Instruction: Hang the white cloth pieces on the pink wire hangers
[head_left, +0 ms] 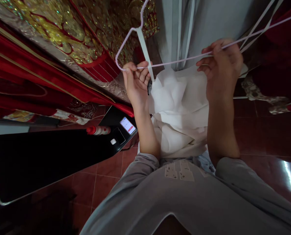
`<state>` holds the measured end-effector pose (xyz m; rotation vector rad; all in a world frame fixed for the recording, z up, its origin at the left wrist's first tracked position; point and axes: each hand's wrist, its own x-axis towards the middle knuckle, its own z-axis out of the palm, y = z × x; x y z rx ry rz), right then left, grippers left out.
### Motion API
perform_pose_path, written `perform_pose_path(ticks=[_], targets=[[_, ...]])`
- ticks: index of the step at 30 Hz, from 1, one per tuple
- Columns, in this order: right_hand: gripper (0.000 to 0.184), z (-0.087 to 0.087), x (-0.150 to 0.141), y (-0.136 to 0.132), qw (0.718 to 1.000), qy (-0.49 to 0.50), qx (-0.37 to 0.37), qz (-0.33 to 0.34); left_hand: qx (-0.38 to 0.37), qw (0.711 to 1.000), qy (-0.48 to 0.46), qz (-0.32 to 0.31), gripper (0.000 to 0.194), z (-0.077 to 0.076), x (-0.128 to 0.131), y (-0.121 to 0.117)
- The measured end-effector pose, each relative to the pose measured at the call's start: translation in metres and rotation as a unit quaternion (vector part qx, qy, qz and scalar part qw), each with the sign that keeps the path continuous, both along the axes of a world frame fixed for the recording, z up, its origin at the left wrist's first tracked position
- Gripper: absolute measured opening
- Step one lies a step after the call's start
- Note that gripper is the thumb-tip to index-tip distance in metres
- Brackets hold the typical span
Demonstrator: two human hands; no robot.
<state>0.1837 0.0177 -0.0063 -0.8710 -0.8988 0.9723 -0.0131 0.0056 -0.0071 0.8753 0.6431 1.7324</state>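
The left hand has its fingers bent closed on a thin pink hanger, close to the corner. The right hand pinches the same bar farther along, with its other fingers loosely curled. So the hanger goes across between the two hands, and its hook sticks up above the left fingers. A white strap comes down over the bar just beside the left fingertips. More white straps cross past the right fingers. White cloth hangs below the fingers, between the arms.

Shiny gold and red clothes hang up and left of the left fingers. Down and left of them is a black worktop with a red-capped bottle, a little white case and a phone. The phone is lit and shows a red button, but its words are too small to read. Below both hands is a grey shirt. Pale labels on it have tiny dark marks I cannot read.
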Motion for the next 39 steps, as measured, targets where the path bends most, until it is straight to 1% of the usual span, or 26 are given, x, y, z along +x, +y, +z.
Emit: perform_pose_path(ticks=[2,4,8,11,13,16,18,21,24,26,27,28,30,33,35,36,37,39], targets=[[0.021,0.001,-0.001,-0.003,0.998,0.045,0.005,0.036,-0.006,1.0,-0.012,-0.005,0.032,-0.001,0.002,-0.001],[0.023,0.001,0.002,-0.005,0.997,0.06,0.002,0.046,-0.017,1.0,-0.012,0.008,0.03,-0.004,0.006,-0.002],[0.025,-0.002,0.007,-0.005,0.998,0.044,0.007,0.041,-0.014,0.995,0.077,0.056,0.026,-0.011,0.017,-0.005],[0.03,-0.005,0.004,-0.004,0.998,0.038,0.005,0.042,-0.01,0.99,0.124,0.069,0.019,-0.015,0.021,-0.006],[0.03,-0.007,0.001,-0.003,0.998,0.039,-0.001,0.042,-0.026,0.986,0.155,0.063,0.014,-0.014,0.02,-0.01],[0.026,-0.009,-0.003,-0.003,0.999,0.042,0.001,0.03,-0.053,0.973,0.22,0.036,0.01,-0.001,0.016,-0.023],[0.026,-0.01,-0.004,-0.003,0.999,0.042,0.005,0.028,-0.046,0.967,0.249,0.039,0.013,0.013,0.013,-0.032],[0.03,-0.01,-0.003,-0.004,0.999,0.042,0.006,0.03,-0.026,0.969,0.239,0.057,0.018,0.039,0.009,-0.037],[0.029,-0.01,-0.002,-0.004,0.999,0.037,0.001,0.028,-0.002,0.98,0.191,0.051,0.028,0.06,-0.001,-0.023],[0.028,-0.01,-0.002,-0.005,0.999,0.033,-0.007,0.029,0.021,0.987,0.159,0.031,0.035,0.066,-0.011,-0.008],[0.029,-0.01,-0.001,-0.005,0.999,0.031,-0.011,0.031,0.039,0.989,0.141,0.026,0.037,0.066,-0.017,-0.002],[0.029,-0.01,-0.001,-0.005,0.999,0.03,-0.012,0.031,0.046,0.99,0.128,0.033,0.039,0.064,-0.023,0.004],[0.028,-0.009,-0.001,-0.005,0.999,0.03,-0.012,0.03,0.043,0.988,0.127,0.079,0.038,0.055,-0.033,0.01],[0.026,-0.008,-0.001,-0.006,0.999,0.034,-0.005,0.025,-0.005,0.976,0.138,0.168,0.024,0.033,-0.038,0.008],[0.025,-0.007,-0.002,-0.007,0.999,0.035,-0.001,0.024,-0.044,0.97,0.132,0.197,0.016,0.018,-0.035,0.004],[0.025,-0.007,-0.002,-0.007,0.999,0.034,-0.001,0.024,-0.059,0.97,0.128,0.197,0.015,0.011,-0.031,0.001],[0.026,-0.007,-0.003,-0.008,0.999,0.033,-0.003,0.023,-0.066,0.973,0.125,0.183,0.015,0.006,-0.026,-0.001],[0.027,-0.006,-0.003,-0.008,0.999,0.031,-0.01,0.026,-0.059,0.984,0.116,0.122,0.019,-0.001,-0.013,-0.004]])
